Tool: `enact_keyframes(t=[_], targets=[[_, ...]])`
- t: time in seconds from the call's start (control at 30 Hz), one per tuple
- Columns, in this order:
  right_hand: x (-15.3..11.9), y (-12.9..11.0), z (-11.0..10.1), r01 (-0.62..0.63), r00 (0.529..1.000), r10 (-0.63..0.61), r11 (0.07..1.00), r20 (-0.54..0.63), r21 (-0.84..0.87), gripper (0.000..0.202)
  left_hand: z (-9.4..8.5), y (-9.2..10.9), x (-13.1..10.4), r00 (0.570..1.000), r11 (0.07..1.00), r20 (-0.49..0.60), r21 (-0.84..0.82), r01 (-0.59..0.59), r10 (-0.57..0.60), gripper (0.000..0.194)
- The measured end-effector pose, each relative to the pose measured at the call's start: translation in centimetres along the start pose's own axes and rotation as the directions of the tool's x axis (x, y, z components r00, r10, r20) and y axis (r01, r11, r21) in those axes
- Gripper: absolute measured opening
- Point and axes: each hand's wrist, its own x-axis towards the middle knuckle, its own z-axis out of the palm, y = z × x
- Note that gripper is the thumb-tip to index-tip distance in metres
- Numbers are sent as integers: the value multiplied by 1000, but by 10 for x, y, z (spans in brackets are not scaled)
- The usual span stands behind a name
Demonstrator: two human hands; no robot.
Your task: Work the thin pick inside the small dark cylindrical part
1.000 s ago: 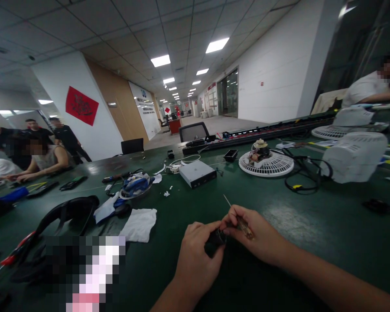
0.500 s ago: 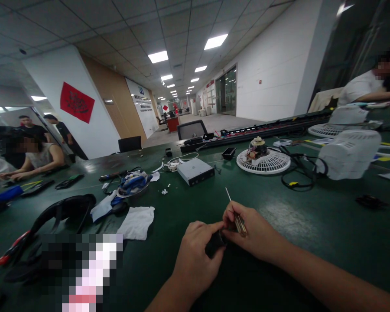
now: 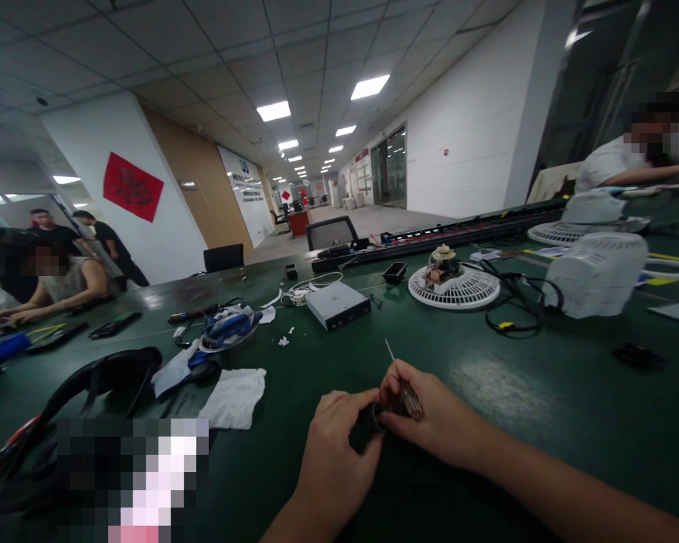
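Low over the green table, my left hand (image 3: 336, 456) is closed around a small dark cylindrical part (image 3: 365, 430), partly hidden by the fingers. Close against it, my right hand (image 3: 435, 418) holds a screwdriver (image 3: 411, 401) with a clear amber handle. The thin shaft points up and away, its tip clear of the dark part. My right fingertips touch the near rim of that part, but what they do there is too small to make out. Beyond my hands lies a grey optical disc drive (image 3: 339, 304).
A white fan grille with a motor (image 3: 454, 286) and a white plastic housing (image 3: 597, 275) stand right, with black cable (image 3: 523, 328) between. Left lie a white cloth (image 3: 235, 397), a dish of blue parts (image 3: 229, 328) and a black headband-like item (image 3: 102, 369). People sit at both far sides.
The whole view has tilted slightly, so the scene sits a little lower and further left. Both hands keep their holds on the dark part and the screwdriver.
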Motion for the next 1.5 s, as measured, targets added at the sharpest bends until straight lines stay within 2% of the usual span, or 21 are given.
enact_keyframes(t=[0.1, 0.2, 0.37, 0.43, 0.57, 0.77, 1.23, 1.4, 1.5], targets=[[-1, 0, -1, 0, 1000, 0, 999, -20, -33, 25, -1, 0, 0, 999, 999, -16, 2, -37, 37, 49], [-1, 0, -4, 28, 995, -31, 999, -97, -30, 16, -1, -1, 1, 997, 999, -61, 20, -41, 42, 44], [-1, 6, -11, 168, 961, -121, 970, -249, 177, 51, -2, -10, 2, 990, 997, -132, 48, 57, -50, 45], [-1, 7, -14, 212, 945, -144, 953, -293, 217, 58, -3, -13, 2, 985, 995, -153, 52, 90, -81, 45], [-2, 5, -16, 203, 966, -144, 937, -215, 286, 54, -2, -13, 2, 982, 994, -163, 48, 100, -91, 45], [-4, 1, -13, 128, 989, -100, 953, -112, 275, 46, -3, -8, 1, 990, 998, -134, 34, 55, -50, 45], [-9, -7, -14, 224, 973, -220, 973, -65, 59, 44, -3, -7, 2, 991, 996, -127, 85, -18, 29, 44], [-6, -6, -12, 243, 960, -247, 969, -130, -46, 43, -7, -9, 4, 989, 994, -147, 108, -10, 26, 43], [-7, -5, -12, 219, 966, -222, 975, -131, -43, 46, -7, -11, 3, 990, 995, -142, 104, 5, 10, 46]])
